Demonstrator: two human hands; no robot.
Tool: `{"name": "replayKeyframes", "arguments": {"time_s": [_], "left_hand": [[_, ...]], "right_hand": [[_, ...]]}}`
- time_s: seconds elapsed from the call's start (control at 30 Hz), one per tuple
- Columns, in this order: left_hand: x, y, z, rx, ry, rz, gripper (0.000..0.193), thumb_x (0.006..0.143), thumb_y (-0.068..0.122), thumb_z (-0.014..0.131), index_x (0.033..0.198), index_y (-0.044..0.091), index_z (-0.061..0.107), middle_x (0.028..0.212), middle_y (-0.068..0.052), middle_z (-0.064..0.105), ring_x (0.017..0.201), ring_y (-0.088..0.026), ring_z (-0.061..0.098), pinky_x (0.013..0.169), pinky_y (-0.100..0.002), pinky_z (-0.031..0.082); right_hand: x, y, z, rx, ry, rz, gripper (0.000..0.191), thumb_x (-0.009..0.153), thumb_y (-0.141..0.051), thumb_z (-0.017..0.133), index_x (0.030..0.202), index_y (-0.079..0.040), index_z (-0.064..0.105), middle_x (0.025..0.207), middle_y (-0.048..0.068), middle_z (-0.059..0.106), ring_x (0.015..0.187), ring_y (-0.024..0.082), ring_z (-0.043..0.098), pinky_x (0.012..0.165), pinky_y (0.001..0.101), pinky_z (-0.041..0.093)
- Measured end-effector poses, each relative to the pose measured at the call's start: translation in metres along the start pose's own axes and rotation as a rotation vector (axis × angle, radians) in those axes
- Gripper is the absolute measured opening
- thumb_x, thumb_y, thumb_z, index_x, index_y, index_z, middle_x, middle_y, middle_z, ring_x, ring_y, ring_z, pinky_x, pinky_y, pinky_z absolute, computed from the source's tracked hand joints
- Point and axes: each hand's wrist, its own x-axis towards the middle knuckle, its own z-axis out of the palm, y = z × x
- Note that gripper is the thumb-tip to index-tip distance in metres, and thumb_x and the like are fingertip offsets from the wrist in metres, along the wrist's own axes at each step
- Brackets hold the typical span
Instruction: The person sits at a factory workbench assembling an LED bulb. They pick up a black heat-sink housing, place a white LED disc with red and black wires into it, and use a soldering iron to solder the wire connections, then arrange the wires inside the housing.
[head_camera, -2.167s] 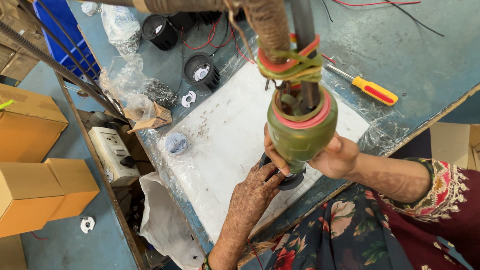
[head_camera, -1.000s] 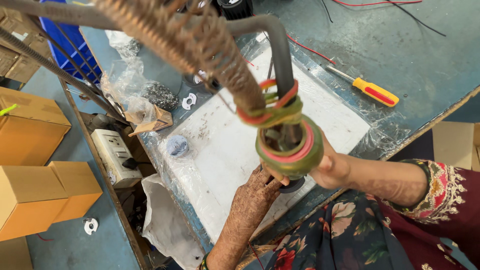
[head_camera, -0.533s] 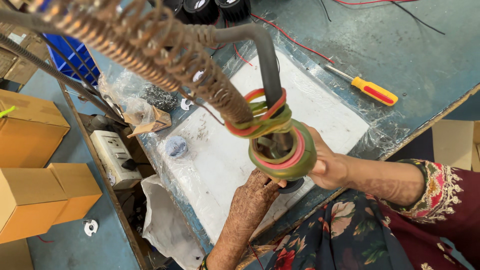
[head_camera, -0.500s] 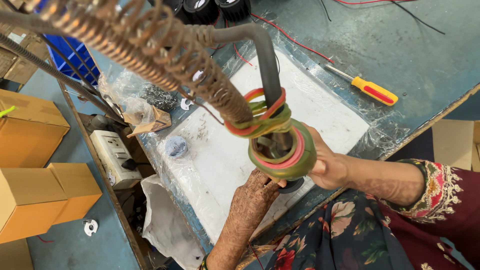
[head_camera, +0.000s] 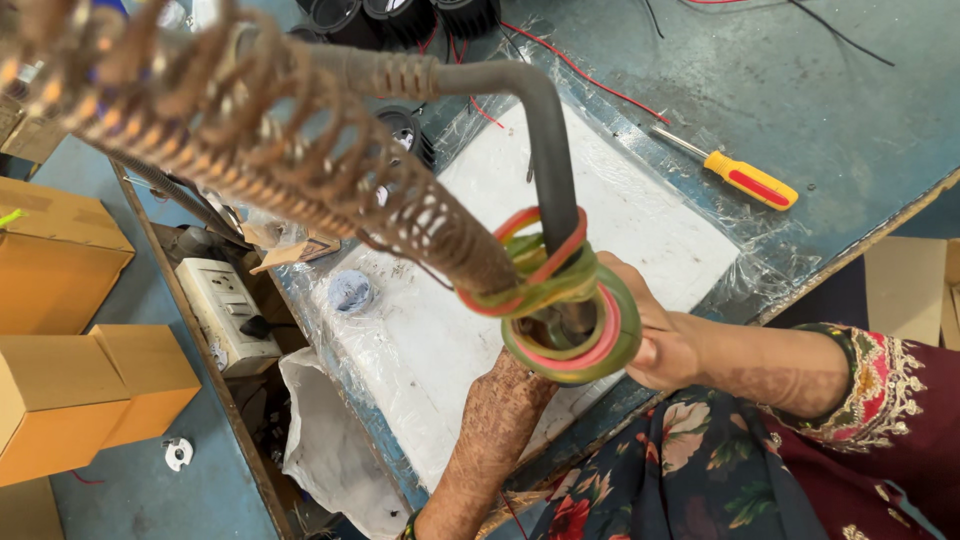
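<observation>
— Blue-grey is the table (head_camera: 820, 90), and a white sheet under clear plastic (head_camera: 560, 260) is laid across its middle. What is seen close to the camera?

— A coiled metal spring holder (head_camera: 290, 170) is seen large and blurred at the upper left, with a dark bent rod (head_camera: 545, 160) running down from it. At the rod's lower end a green ring wound with red and green bands (head_camera: 570, 320) is seen, near the table's near edge.

— How are the hands placed?

— The right hand (head_camera: 665, 335) is set just behind the ring, on its right side; its fingers are hidden, so whether anything is gripped cannot be told. The left hand (head_camera: 500, 395) is raised under the ring, its fingers covered by it, so its grip cannot be told either.

— What else is noted?

— A yellow-and-red screwdriver (head_camera: 740, 178) is laid far right on the table. Black round housings (head_camera: 400, 18) are grouped at the far edge, red wire (head_camera: 590, 75) beside them. Cardboard boxes (head_camera: 70, 330) are stacked at left, near a white socket strip (head_camera: 228, 310).
</observation>
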Motion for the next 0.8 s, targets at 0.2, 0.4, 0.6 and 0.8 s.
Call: {"name": "replayKeyframes", "arguments": {"time_s": [0.2, 0.4, 0.6, 0.8], "left_hand": [[-0.002, -0.002, 0.006, 0.053, -0.004, 0.030, 0.040, 0.090, 0.015, 0.067, 0.129, 0.016, 0.060, 0.126, -0.016, 0.061, 0.102, -0.037, 0.069, 0.071, -0.045, 0.059], [-0.002, -0.001, 0.007, -0.028, -0.061, -0.087, 0.035, 0.095, 0.021, 0.069, 0.127, 0.014, 0.059, 0.120, -0.015, 0.062, 0.098, -0.037, 0.068, 0.072, -0.047, 0.059], [-0.002, 0.003, 0.003, -0.008, 0.027, 0.042, 0.039, 0.086, 0.015, 0.074, 0.123, 0.016, 0.064, 0.126, -0.014, 0.062, 0.100, -0.035, 0.068, 0.070, -0.045, 0.060], [0.001, 0.012, -0.011, 0.041, 0.038, 0.117, 0.047, 0.078, 0.010, 0.077, 0.123, 0.015, 0.067, 0.131, -0.005, 0.064, 0.124, -0.029, 0.063, 0.085, -0.041, 0.059]], "right_hand": [[-0.002, 0.003, 0.000, -0.124, -0.100, -0.132, 0.070, 0.103, -0.054, 0.046, 0.144, 0.002, 0.054, 0.139, 0.012, 0.061, 0.124, 0.017, 0.065, 0.108, 0.0334, 0.053], [-0.010, 0.004, -0.003, -0.086, -0.069, -0.069, 0.069, 0.103, -0.051, 0.050, 0.141, 0.006, 0.054, 0.142, 0.015, 0.058, 0.122, 0.022, 0.059, 0.107, 0.0370, 0.048], [-0.007, -0.002, 0.005, 0.072, -0.019, 0.013, 0.078, 0.102, -0.052, 0.058, 0.150, 0.006, 0.041, 0.144, 0.015, 0.054, 0.128, 0.025, 0.055, 0.109, 0.0394, 0.045], [0.015, -0.046, 0.012, 0.357, 0.005, 0.282, 0.090, 0.093, -0.068, 0.066, 0.143, 0.004, 0.045, 0.127, 0.015, 0.060, 0.100, 0.024, 0.063, 0.088, 0.0424, 0.053]]}}
